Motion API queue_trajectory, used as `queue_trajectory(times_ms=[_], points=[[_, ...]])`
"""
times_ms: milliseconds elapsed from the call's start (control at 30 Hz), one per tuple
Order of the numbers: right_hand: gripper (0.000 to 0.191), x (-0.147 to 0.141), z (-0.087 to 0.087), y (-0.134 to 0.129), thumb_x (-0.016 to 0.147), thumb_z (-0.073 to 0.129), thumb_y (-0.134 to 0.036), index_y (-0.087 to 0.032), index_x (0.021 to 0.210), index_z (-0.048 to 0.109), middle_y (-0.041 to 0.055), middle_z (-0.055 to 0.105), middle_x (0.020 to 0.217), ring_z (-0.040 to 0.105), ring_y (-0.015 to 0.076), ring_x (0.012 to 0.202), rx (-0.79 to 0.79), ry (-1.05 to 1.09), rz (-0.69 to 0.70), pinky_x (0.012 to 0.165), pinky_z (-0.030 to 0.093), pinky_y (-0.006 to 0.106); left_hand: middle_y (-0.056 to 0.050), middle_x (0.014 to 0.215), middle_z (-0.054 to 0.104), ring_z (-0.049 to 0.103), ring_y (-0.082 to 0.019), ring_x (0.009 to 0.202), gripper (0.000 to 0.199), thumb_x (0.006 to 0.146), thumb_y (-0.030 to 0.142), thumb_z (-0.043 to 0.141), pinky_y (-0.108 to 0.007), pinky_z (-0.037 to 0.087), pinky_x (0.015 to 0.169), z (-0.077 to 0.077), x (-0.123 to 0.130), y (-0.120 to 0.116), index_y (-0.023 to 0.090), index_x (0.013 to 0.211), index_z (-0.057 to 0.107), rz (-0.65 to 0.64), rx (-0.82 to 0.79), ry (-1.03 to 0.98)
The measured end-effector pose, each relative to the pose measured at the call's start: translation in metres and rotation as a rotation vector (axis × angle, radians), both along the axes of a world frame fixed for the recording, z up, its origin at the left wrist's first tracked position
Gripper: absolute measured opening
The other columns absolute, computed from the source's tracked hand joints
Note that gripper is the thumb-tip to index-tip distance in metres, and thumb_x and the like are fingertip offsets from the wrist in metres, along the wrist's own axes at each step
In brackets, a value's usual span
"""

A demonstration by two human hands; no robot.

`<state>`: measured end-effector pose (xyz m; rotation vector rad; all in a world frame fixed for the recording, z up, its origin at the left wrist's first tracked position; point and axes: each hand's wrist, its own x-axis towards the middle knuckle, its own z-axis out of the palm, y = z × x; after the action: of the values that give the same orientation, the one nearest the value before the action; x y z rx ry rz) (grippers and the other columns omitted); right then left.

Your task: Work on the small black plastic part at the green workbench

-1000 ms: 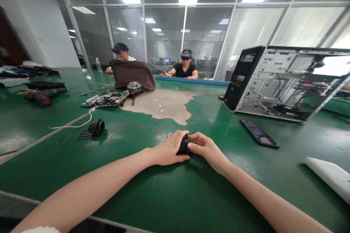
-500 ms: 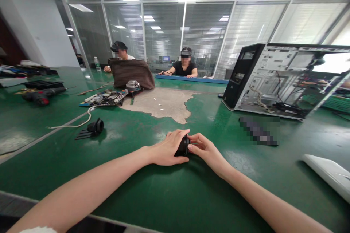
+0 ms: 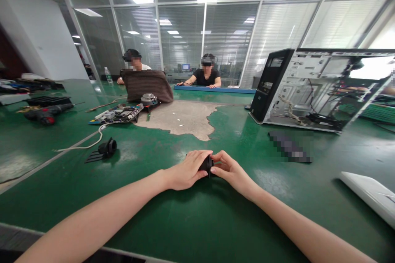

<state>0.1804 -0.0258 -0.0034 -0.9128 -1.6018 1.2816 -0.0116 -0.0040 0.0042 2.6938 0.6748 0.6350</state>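
Note:
A small black plastic part (image 3: 206,164) is between my two hands, low over the green tabletop (image 3: 185,222). My left hand (image 3: 189,168) wraps over it from the left and hides most of it. From the right, the thumb and fingertips of my right hand (image 3: 228,168) pinch its rim. Its exact kind does not show. Further left on the table lies another black plastic piece (image 3: 107,147), with a round collar and flat slats.
An opened computer case (image 3: 274,86) stands at the right, near a blurred dark flat object (image 3: 290,146) and a white slab (image 3: 367,193). At the left are a circuit board (image 3: 119,114), a cable (image 3: 100,133) and a power drill (image 3: 49,113). Two people sit across the table.
Both hands stay around the black part. My left thumb and fingers have closed in slightly around it, and its visible side has turned a little. The view has shifted slightly.

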Motion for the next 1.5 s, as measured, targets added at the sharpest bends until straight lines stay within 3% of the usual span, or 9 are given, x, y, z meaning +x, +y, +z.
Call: queue_trajectory(times_ms=[233,400,533,700,867,1100,1367,1500], points=[[0.029,0.0005,-0.0018,-0.0026,0.068,0.069,-0.033,-0.022,0.083,0.046,0.0001,0.051,0.095,0.057,0.0168,0.089,0.053,-0.009,-0.001,0.081,0.045,0.034,-0.015,0.129,0.034,0.032,-0.025,0.12,0.05,0.089,0.029,0.037,-0.045,0.029,0.1,0.0018,0.0004,0.0005,0.018,0.133,0.015,-0.026,0.027,-0.028],[0.027,0.0003,-0.0011,-0.0042,0.071,0.067,-0.032,-0.022,0.085,0.046,-0.0002,0.051,0.094,0.056,0.0158,0.087,0.063,-0.021,0.008,0.079,0.045,0.033,-0.017,0.129,0.032,0.031,-0.029,0.121,0.078,0.076,0.043,0.059,-0.047,0.029,0.099,-0.0001,0.0013,0.0013,0.017,0.133,0.012,-0.044,0.047,-0.034],[0.023,-0.0018,0.0006,-0.0033,0.075,0.062,-0.037,-0.021,0.083,0.048,-0.0003,0.054,0.089,0.056,0.0157,0.082,0.07,-0.064,-0.038,0.076,0.046,0.033,-0.015,0.127,0.035,0.033,-0.027,0.119,0.07,0.079,0.038,0.058,-0.045,0.031,0.098,-0.0038,0.0032,0.0029,0.018,0.131,0.015,-0.02,0.053,-0.049],[0.029,-0.0018,-0.0015,-0.0036,0.076,0.06,-0.035,-0.022,0.096,0.045,0.0017,0.053,0.093,0.056,0.0169,0.088,0.071,-0.087,-0.046,0.08,0.046,0.035,-0.015,0.126,0.036,0.035,-0.028,0.118,0.068,0.08,0.038,0.057,-0.045,0.032,0.096,-0.0041,0.0049,0.0035,0.02,0.131,0.016,0.004,0.038,-0.053],[0.023,0.0,-0.002,-0.0097,0.078,0.059,-0.029,-0.023,0.092,0.043,0.0004,0.051,0.096,0.055,0.0153,0.09,0.097,-0.08,0.051,0.078,0.047,0.031,-0.016,0.125,0.037,0.036,-0.029,0.117,0.067,0.08,0.04,0.057,-0.047,0.033,0.095,-0.0048,0.0048,0.0031,0.02,0.13,0.018,0.026,0.033,-0.067],[0.021,-0.0035,-0.0018,-0.004,0.079,0.055,-0.038,-0.022,0.088,0.044,-0.0007,0.053,0.088,0.055,0.0134,0.078,0.108,-0.111,-0.042,0.071,0.046,0.029,-0.016,0.128,0.035,0.035,-0.029,0.118,0.069,0.08,0.038,0.058,-0.046,0.032,0.097,-0.0061,0.0045,0.0031,0.02,0.131,0.015,0.011,0.07,-0.063],[0.023,0.0007,0.0016,-0.0093,0.078,0.059,-0.032,-0.024,0.093,0.044,-0.0001,0.051,0.094,0.056,0.0147,0.085,0.14,-0.123,0.058,0.073,0.048,0.03,-0.016,0.127,0.035,0.036,-0.028,0.118,0.068,0.08,0.036,0.058,-0.046,0.032,0.096,-0.0053,0.0053,0.0025,0.02,0.131,0.016,0.014,0.065,-0.063],[0.018,-0.0002,0.0002,-0.0064,0.082,0.053,-0.036,-0.023,0.091,0.044,-0.0009,0.052,0.088,0.055,0.0134,0.079,0.141,-0.128,0.006,0.07,0.047,0.028,-0.016,0.128,0.035,0.036,-0.029,0.118,0.069,0.08,0.038,0.058,-0.047,0.032,0.095,-0.0054,0.0054,0.0031,0.02,0.131,0.015,0.009,0.063,-0.066]])
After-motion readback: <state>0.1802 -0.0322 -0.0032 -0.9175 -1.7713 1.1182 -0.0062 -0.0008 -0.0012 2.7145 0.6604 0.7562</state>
